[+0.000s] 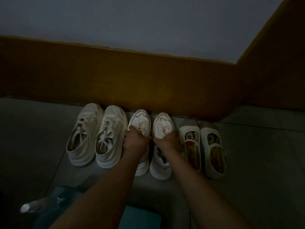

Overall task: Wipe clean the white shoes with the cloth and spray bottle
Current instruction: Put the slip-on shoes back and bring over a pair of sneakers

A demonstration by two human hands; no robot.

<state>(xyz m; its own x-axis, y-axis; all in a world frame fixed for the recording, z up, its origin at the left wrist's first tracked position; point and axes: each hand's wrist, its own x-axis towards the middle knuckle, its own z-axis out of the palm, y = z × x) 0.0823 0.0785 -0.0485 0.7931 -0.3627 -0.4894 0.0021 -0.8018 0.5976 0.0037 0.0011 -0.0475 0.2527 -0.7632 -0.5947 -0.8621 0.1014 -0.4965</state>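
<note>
Dimly lit, both hands reach forward to the middle pair in a row of six white shoes lined up against the foot of the wall [148,83]. The left hand [135,140] curls its fingers over the laced top of the middle-left shoe [140,123] and grips it. The right hand [168,140] grips the middle-right shoe [162,125] the same way, fingers bent down over the laces. The two hands sit side by side and nearly touch, knuckles up. Both bare forearms stretch out long from the bottom of the view.

A pair of bigger lace-up sneakers [97,138] stands just left of them, and a pair of cartoon-print strap shoes [202,146] just right. Near the person, a clear bottle [41,204] with a white cap lies tilted on the floor [255,171], partly behind the left forearm. A blue-green cloth [140,219] lies flat between the forearms.
</note>
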